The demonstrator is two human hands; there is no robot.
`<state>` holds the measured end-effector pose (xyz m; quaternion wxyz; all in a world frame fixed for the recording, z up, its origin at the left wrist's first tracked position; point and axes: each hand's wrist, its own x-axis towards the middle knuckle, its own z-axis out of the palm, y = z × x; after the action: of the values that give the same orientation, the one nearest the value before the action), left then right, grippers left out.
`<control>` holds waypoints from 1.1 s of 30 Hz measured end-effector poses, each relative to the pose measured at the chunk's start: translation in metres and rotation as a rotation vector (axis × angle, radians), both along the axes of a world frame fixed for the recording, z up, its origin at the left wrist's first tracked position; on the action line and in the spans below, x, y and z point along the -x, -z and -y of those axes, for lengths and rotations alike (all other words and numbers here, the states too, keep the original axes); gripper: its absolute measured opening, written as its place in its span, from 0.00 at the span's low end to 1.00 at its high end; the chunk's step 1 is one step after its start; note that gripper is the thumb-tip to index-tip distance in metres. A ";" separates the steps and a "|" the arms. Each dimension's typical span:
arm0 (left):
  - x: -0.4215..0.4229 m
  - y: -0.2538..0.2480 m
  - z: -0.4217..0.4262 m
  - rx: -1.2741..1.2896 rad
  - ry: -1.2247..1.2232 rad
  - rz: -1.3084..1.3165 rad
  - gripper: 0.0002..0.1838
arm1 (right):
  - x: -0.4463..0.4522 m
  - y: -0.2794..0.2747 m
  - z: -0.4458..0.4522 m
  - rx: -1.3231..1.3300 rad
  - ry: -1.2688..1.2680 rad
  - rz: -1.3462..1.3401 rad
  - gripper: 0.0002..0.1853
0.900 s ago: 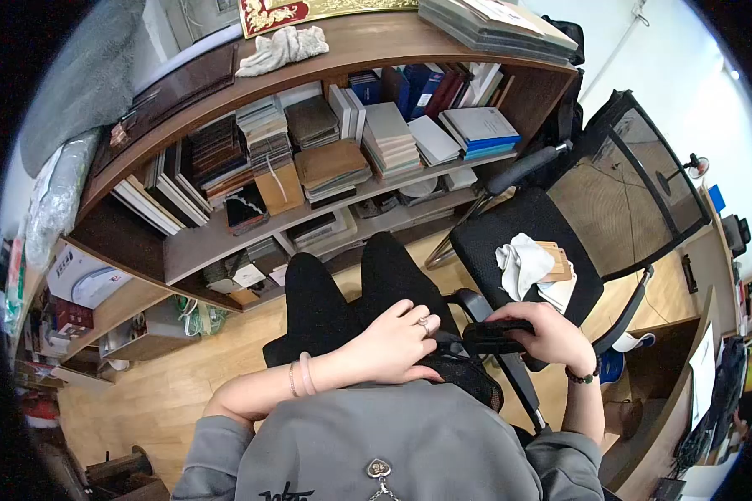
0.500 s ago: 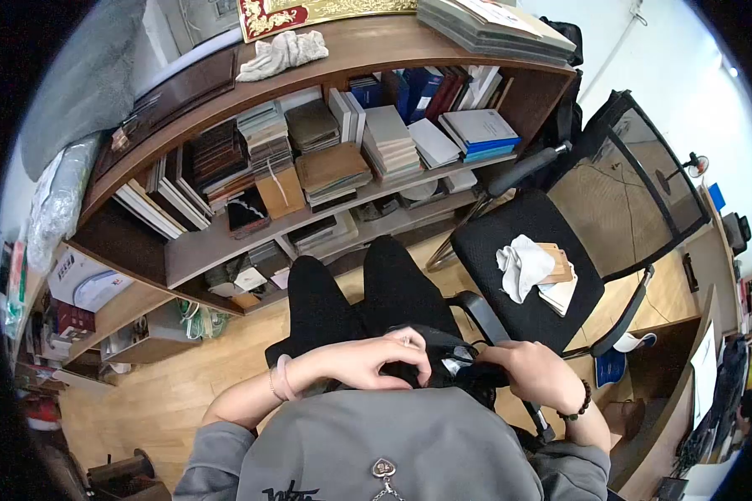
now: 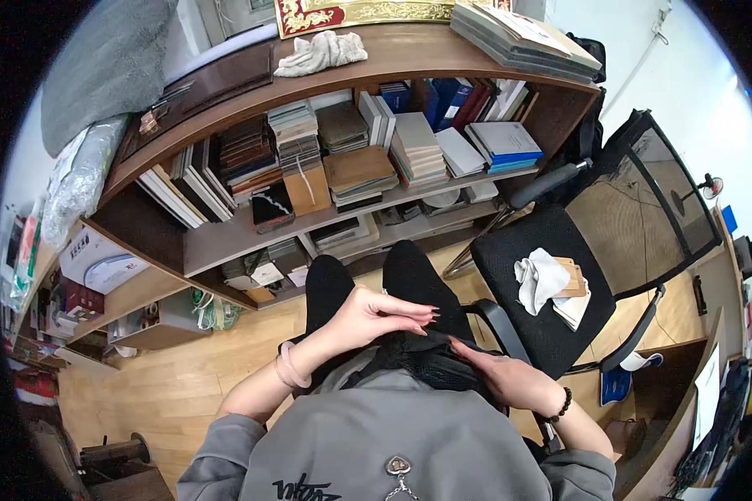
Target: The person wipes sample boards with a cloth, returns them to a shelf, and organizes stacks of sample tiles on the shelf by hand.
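A black mesh-like item (image 3: pixel 433 361), its exact kind hard to make out, lies bunched on the lap against the grey top. Above its left edge is my left hand (image 3: pixel 378 319), thumb and fingers brought together; whatever sits between the fingertips is too small to tell. My right hand (image 3: pixel 510 376) rests on the item's right side with fingers stretched out flat. Beyond the hands, on a black office chair (image 3: pixel 526 250), lie a white cloth (image 3: pixel 541 280) and some tan and white cards (image 3: pixel 573 294).
A wooden shelf unit (image 3: pixel 426 50) filled with books and sample stacks (image 3: pixel 359 171) stands ahead. A black armrest (image 3: pixel 500 327) is close beside my right hand. Cartons (image 3: pixel 100 260) sit at the left, and a curved desk edge (image 3: pixel 700 401) runs along the right.
My left hand has lifted slightly, its fingers drawn together. My right hand has flattened on the black item and no longer grips the dark object seen earliest. The view has shifted slightly.
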<state>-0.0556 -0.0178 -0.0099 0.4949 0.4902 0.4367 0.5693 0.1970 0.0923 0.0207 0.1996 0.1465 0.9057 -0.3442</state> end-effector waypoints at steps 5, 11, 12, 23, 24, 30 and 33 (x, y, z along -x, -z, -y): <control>0.000 0.005 0.002 0.024 -0.088 -0.028 0.13 | -0.002 -0.019 0.021 -0.367 -0.045 -0.073 0.37; 0.010 0.007 0.007 0.178 0.017 -0.302 0.13 | -0.003 0.005 0.000 -0.252 -0.105 -0.427 0.31; 0.013 0.009 0.009 0.204 0.089 -0.494 0.14 | -0.002 0.008 -0.003 -0.154 -0.175 -0.463 0.30; 0.015 0.025 0.020 0.246 0.229 -0.792 0.17 | 0.023 0.005 0.002 -0.036 0.155 -0.464 0.11; 0.017 0.024 0.020 0.353 0.276 -0.790 0.17 | 0.022 0.011 0.000 0.008 0.096 -0.455 0.10; 0.019 0.036 0.008 0.290 0.281 -0.286 0.17 | 0.028 0.018 0.005 -0.141 -0.054 -0.479 0.10; 0.012 0.016 0.004 0.310 0.165 -0.309 0.16 | 0.043 0.015 0.003 -0.191 -0.205 -0.553 0.09</control>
<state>-0.0679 -0.0220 -0.0259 0.5362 0.5238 0.5480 0.3713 0.1539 0.0890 0.0062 -0.0356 -0.0266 0.9639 -0.2625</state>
